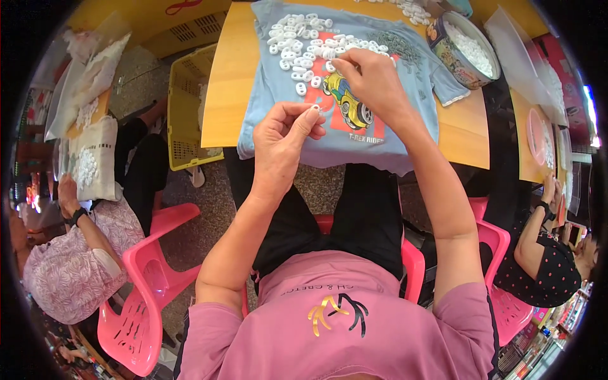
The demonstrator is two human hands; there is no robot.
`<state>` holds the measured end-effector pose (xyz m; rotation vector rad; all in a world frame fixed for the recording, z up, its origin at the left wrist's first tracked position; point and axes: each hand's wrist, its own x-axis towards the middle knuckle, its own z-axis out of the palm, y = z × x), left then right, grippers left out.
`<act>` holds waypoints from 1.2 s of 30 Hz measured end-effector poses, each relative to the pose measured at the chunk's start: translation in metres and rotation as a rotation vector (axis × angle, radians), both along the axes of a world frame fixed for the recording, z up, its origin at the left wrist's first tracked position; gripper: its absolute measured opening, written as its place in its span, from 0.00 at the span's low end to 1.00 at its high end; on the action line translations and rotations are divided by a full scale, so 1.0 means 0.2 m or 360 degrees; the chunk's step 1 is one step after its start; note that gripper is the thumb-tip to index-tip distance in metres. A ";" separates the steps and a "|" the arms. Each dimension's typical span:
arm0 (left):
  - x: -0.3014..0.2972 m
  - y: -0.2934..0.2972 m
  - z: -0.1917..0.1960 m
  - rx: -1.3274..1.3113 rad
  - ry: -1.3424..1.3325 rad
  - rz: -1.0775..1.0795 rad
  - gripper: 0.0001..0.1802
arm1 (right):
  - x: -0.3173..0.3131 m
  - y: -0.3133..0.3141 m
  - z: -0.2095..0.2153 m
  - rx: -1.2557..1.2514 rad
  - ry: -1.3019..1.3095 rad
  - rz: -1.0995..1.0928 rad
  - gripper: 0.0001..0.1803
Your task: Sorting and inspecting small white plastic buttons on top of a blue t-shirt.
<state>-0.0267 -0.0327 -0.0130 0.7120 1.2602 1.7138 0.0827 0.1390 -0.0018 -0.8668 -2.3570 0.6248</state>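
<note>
While left hand (282, 136) pinches, seemingly, one white piece (315, 108), right hand (373, 82) closed on another, blue shirt (278, 101).

Wooden table (228, 95), light blue shirt (278, 101) spread on it, round tin (451, 60) beside the shirt

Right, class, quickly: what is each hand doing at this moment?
Left hand: closed in a pinch on a small white plastic piece.
Right hand: fingertips closed on a white piece from the pile of white pieces.
</note>
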 end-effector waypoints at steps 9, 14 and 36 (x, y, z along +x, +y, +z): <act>0.00 0.00 0.00 0.0037 -0.0058 0.0026 0.08 | -0.07 -0.04 -0.07 0.0402 -0.0120 -0.0065 0.13; 0.02 0.01 0.04 0.0058 -0.0065 0.0030 0.08 | 0.05 -0.09 0.01 -0.0184 0.0216 0.0054 0.16; 0.26 0.08 0.18 0.0254 -0.0121 -0.0202 0.09 | 0.43 -0.35 0.17 -0.1700 0.1235 0.0297 0.17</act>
